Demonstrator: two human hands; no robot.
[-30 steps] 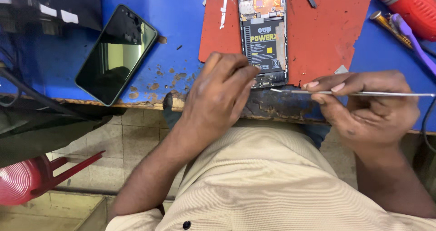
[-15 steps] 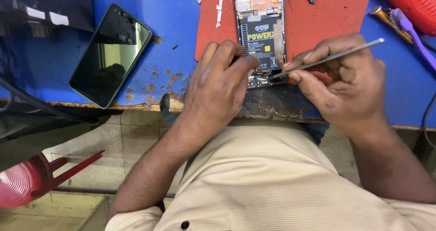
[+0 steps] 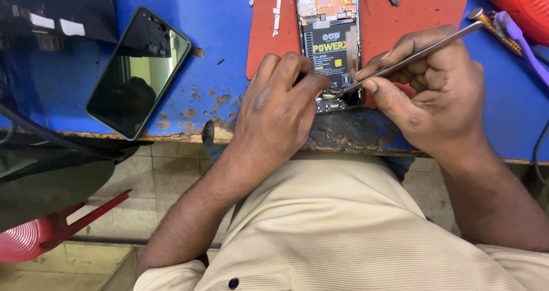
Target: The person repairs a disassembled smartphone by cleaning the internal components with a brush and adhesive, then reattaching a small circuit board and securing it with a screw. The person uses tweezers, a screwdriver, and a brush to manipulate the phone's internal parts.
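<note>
Steel tweezers (image 3: 412, 56) pinched in my right hand (image 3: 440, 96), tips at the opened phone's (image 3: 330, 39) near end; left hand (image 3: 280, 111), fingers curled, pins it on the red mat (image 3: 434, 11). Light, stiff, fragile inside, I judge; hold by edges.

Shiny metal tweezers (image 3: 417, 55); glossy glass phone screen (image 3: 139, 71); chipped blue tabletop (image 3: 223, 45).

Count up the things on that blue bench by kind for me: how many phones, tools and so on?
Phones: 2, an opened phone and a black phone with a dark screen
Metal tweezers: 1, held in the right hand
Red mat: 1
Red tool: 1
Purple tool: 1
Total: 6
</note>
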